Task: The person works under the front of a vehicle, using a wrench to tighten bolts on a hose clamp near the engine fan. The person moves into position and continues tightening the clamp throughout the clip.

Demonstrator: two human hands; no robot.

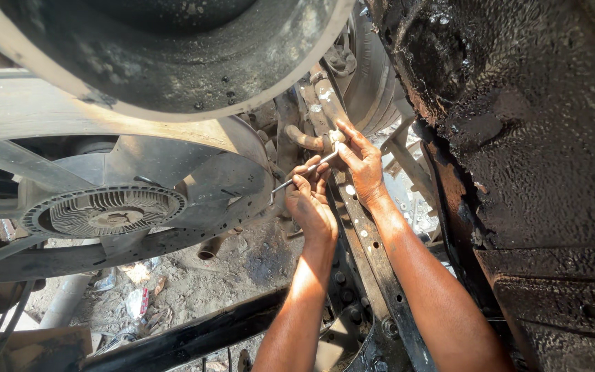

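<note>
Ribbed fan clutch [105,211], curved fan shroud [173,76], greasy black engine block [538,138], littered dirt ground [173,289]

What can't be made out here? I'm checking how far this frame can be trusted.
- Head view: the fitting under the right hand is covered by its fingers.
- The bent metal tool's tip is hidden between both hands.
- Left hand: palm faces away.
- Fan: cut off at the left edge.
</note>
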